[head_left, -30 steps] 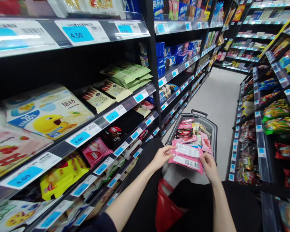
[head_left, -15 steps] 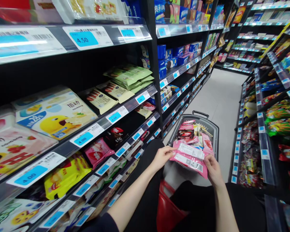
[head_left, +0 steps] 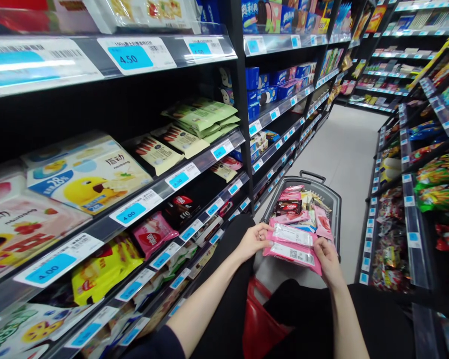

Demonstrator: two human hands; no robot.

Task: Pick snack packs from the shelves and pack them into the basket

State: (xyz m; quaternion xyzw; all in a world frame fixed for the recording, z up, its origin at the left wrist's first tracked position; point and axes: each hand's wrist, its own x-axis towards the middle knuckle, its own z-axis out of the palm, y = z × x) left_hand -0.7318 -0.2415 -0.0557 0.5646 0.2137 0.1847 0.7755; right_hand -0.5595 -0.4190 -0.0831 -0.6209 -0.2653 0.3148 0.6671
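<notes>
Between my two hands is a pink wafer packet (head_left: 292, 245), its back side up with white label panels and a square code. My left hand (head_left: 255, 241) pinches its left end. The right end is in the closed fingers of my right hand (head_left: 327, 259). Just beyond the packet stands a grey shopping basket (head_left: 336, 209) with a folded-back handle. Inside the basket lie several snack packets, among them a dark red-and-brown packet (head_left: 289, 207) and a pink one (head_left: 323, 223). The held packet covers the near part of the basket.
Shelves on the left carry yellow-duck snack boxes (head_left: 86, 174), green packets (head_left: 202, 117), a yellow packet (head_left: 105, 269) and a pink Nabati packet (head_left: 155, 233). Sloped racks of bagged snacks (head_left: 443, 187) line the right. A red bag (head_left: 260, 319) sits between my knees. Grey floor (head_left: 344, 134) runs ahead.
The pink packet has tilted slightly and shifted a little towards the left in my hands. Both hands keep hold of it. The whole view has shifted slightly.
</notes>
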